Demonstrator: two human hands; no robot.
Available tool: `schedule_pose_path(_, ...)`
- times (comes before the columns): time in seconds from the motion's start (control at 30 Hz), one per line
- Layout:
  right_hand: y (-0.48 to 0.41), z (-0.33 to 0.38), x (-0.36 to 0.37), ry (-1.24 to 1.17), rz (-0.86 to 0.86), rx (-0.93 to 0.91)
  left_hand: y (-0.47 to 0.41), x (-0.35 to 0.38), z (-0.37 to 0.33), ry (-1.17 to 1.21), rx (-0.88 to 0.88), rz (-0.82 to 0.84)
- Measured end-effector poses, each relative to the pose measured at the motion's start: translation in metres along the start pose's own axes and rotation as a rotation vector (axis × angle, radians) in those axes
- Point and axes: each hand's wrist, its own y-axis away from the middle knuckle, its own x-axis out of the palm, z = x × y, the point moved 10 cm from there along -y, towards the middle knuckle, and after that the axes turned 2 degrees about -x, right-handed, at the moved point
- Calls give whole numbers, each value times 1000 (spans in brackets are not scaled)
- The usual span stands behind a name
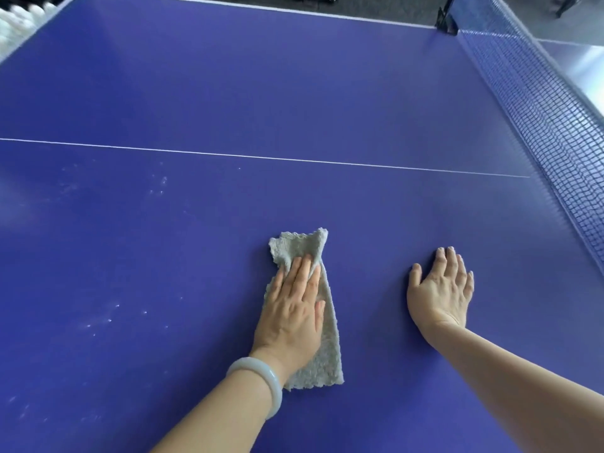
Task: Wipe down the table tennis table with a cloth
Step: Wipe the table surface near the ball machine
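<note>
Head view, wiping stroke in hand. My left hand [292, 305] lies flat on the grey cloth [302, 245], fingers straight and close together, the palm pressing the fabric onto the blue worktop [228, 93]; nothing is pinched. The cloth is folded into a long strip that runs from beyond the fingertips back past the wrist, where a pale bracelet [261, 380] sits. My right hand [439, 292], well apart on the side nearer the net [539, 109], rests palm-down on the bare surface with fingers spread, apparently as a brace. Risks, as I judge them: the cloth is held by friction alone, so a fast sideways push could let the palm slide over it and leave the strip behind or bunched — a bare palm would then smear the surface. The narrow fold covers little width, so passes spaced too widely would leave unwiped bands. Pale specks [108, 318] lie to the outer side of the left hand, away from the right one; a stroke that stops short would miss them. The bracelet sits close to the surface and could scrape it if the wrist drops. Weight on the right hand may print marks. The white centre line [261, 157] lies well ahead of both hands — whether the half beyond it is clean, I cannot tell.
</note>
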Motion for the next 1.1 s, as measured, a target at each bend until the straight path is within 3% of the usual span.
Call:
schedule_pose_path(0.07,-2,-1,-1,4,-4,-7,-3,1,35,-19,-13,9)
schedule_pose_path(0.17,1,-3,1,30,8,-3,-3,-4,77,10,-181,-21)
schedule_pose_path(0.37,-4,12,-3,185,90,51,-2,-7,71,79,-189,-18)
schedule_pose_path(0.43,-12,41,-10,159,74,-4,-3,-8,73,80,-193,-23)
schedule_pose_path(0.53,-9,123,-2,0,52,-240,-3,-8,71,86,-192,-18)
schedule_pose_path(0.63,3,179,19,-168,76,-168,-4,-13,71,80,-207,-46)
schedule_pose_path(0.7,5,188,26,-147,18,-90,-3,-14,68,71,-197,-48)
schedule_pose_path(0.8,4,185,34,-151,15,-53,-7,-9,68,98,-147,-27)
schedule_pose_path(0.9,0,182,35,-218,24,-54,-34,-2,55,74,17,47)
schedule_pose_path(1.1,3,181,31,-290,12,-33,-156,8,31,-6,250,169)
